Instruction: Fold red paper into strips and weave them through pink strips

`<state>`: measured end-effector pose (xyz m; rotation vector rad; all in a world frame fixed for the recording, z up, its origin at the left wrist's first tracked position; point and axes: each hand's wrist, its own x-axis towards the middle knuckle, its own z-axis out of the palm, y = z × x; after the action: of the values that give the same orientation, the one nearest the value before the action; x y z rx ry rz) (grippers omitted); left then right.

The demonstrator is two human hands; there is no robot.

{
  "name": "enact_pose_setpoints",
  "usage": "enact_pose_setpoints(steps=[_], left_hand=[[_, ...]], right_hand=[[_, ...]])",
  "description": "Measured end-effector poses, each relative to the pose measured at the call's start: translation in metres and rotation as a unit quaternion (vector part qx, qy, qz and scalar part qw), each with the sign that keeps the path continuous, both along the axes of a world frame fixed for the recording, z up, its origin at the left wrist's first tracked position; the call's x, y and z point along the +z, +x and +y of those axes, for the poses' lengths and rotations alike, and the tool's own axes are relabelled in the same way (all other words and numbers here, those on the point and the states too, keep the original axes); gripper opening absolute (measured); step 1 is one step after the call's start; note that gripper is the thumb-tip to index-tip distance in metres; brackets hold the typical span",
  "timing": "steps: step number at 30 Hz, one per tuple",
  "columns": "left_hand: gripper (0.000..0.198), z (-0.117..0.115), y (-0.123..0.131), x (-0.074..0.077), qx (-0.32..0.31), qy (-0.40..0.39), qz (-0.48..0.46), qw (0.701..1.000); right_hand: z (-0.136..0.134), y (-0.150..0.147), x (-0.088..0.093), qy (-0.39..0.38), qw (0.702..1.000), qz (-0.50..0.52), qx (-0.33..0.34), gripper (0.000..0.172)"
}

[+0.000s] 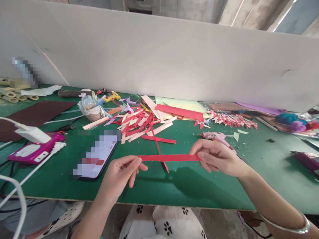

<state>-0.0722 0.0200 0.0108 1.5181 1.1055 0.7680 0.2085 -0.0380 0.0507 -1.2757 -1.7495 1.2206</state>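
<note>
**Lower centre of the frame.** A red paper strip is held level just above the green tabletop, long axis running left to right. The left hand pinches its left end between thumb and forefinger, other fingers loosely curled. The right hand pinches the right end, fingers pressed together (one hand per end, neither nearer). The strip is flat, matte and straight-edged. Behind it lie a thin red sliver, a phone, a pink glue gun, heaped paper strips and a white board.
</note>
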Motion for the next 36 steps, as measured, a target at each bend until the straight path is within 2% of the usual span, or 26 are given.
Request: enact_pose_setpoints(steps=[5, 8, 10, 12, 13, 16, 18, 20, 21, 23, 25, 28, 31, 34, 36], left_hand=[[0.027, 0.007, 0.0, -0.005, -0.064, -0.03, 0.004, 0.997], [0.024, 0.008, 0.001, -0.012, -0.1, -0.048, -0.005, 0.994], [0.027, 0.008, 0.002, -0.018, -0.109, -0.054, -0.024, 0.992], [0.028, 0.007, 0.003, -0.021, -0.102, -0.059, -0.042, 0.992], [0.029, 0.007, 0.002, -0.023, -0.097, -0.059, -0.047, 0.992], [0.035, 0.007, 0.002, -0.025, -0.091, -0.057, -0.056, 0.993], [0.039, 0.007, 0.002, -0.024, -0.103, -0.057, -0.057, 0.991], [0.04, 0.006, 0.002, -0.024, -0.117, -0.059, -0.052, 0.99], [0.04, 0.006, 0.002, -0.023, -0.121, -0.06, -0.048, 0.99], [0.038, 0.004, 0.003, -0.023, -0.125, -0.062, -0.04, 0.989], [0.036, 0.002, 0.002, -0.022, -0.128, -0.066, -0.037, 0.989], [0.036, 0.001, 0.002, -0.023, -0.15, -0.076, -0.031, 0.985], [0.034, 0.002, 0.002, -0.023, -0.173, -0.079, -0.005, 0.982], [0.032, 0.003, 0.003, -0.022, -0.175, -0.073, 0.026, 0.982], [0.032, 0.002, 0.003, -0.021, -0.176, -0.067, 0.037, 0.981]], right_hand=[[0.017, 0.008, 0.007, -0.006, 1.0, -0.025, 0.011, 0.025], [0.029, 0.012, 0.015, 0.046, 0.993, -0.099, -0.039, 0.025], [0.037, 0.013, 0.023, 0.105, 0.973, -0.187, -0.08, 0.025], [0.046, 0.012, 0.032, 0.174, 0.934, -0.29, -0.117, 0.025], [0.051, 0.01, 0.035, 0.207, 0.904, -0.347, -0.138, 0.026], [0.066, 0.002, 0.033, 0.282, 0.781, -0.53, -0.169, 0.026], [0.076, -0.008, 0.019, 0.304, 0.704, -0.633, -0.108, 0.026], [0.083, -0.018, -0.001, 0.323, 0.666, -0.673, -0.007, 0.035], [0.086, -0.023, -0.011, 0.329, 0.656, -0.678, 0.027, 0.034], [0.088, -0.029, -0.03, 0.327, 0.649, -0.681, 0.092, 0.025], [0.088, -0.031, -0.04, 0.333, 0.651, -0.67, 0.132, 0.025], [0.085, -0.03, -0.041, 0.351, 0.674, -0.637, 0.128, 0.025], [0.086, -0.034, -0.036, 0.364, 0.695, -0.611, 0.108, 0.033], [0.093, -0.045, -0.04, 0.349, 0.705, -0.601, 0.138, 0.04], [0.1, -0.053, -0.045, 0.336, 0.715, -0.593, 0.155, 0.035]])
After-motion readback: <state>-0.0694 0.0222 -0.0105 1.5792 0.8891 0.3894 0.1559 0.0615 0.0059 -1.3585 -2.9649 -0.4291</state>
